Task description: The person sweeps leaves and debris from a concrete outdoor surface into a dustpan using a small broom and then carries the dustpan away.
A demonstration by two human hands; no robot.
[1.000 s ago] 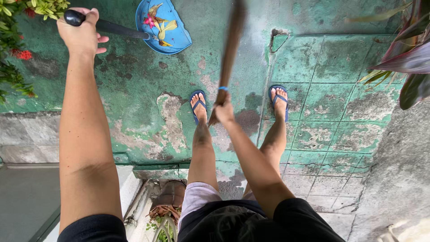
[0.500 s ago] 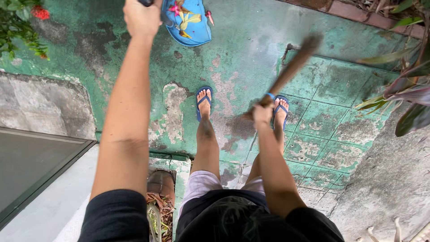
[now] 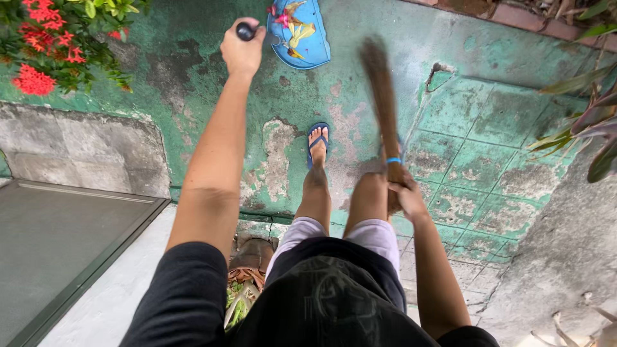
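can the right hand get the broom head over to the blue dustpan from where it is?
Probably yes. The right hand grips the broom, whose blurred tip is already close beside the dustpan held out by the left hand. Only bare green floor lies between them; nothing blocks it.

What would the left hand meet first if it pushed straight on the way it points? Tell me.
Probably the blue dustpan: the left hand grips its black handle, which points toward the pan holding petals and leaves; depth is unclear.

- The left hand (image 3: 242, 51) grips the black handle (image 3: 245, 30) of a blue dustpan (image 3: 301, 35) holding petals and leaves.
- The right hand (image 3: 406, 196) clasps a blurred stick broom (image 3: 382, 90) over the worn green floor (image 3: 193, 96).
- Red flowers (image 3: 38, 45) stand at upper left.
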